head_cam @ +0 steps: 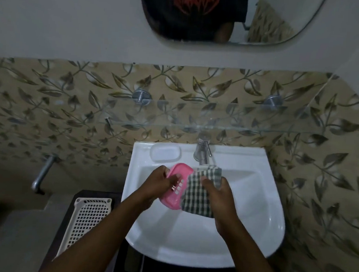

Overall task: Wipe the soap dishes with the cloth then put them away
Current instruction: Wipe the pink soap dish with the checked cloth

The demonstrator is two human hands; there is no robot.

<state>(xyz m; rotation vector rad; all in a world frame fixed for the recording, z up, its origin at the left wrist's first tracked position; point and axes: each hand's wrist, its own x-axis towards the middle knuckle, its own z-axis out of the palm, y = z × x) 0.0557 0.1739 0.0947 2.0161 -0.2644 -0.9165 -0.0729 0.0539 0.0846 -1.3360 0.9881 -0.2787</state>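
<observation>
Over the white basin (254,204), the left hand (160,185) grips the pink soap dish (176,185). Its fingers (176,178) curl over the dish's upper face and the thumb sits on the far long edge, so the dish is pinched across its width and tilted, slotted face up. The right hand (219,194) holds the checked cloth (198,192); the fingers are wrapped into the fabric and closed on it, pressing the cloth against the right side of the dish. The cloth's far end lies just under the tap spout (202,154).

A second dish, white (165,153), rests on the basin ledge beyond the left fingertips, left of the tap; not yet in hand.

Step judged: wiping the pink dish; the white one and the putting away remain.

Risks:
- A wet plastic dish held by a narrow pinch may twist out under a sideways wipe and drop into the basin.
- The cloth's loose far end could snag the spout.
- The cloth may skip the slots, leaving residue.
</observation>
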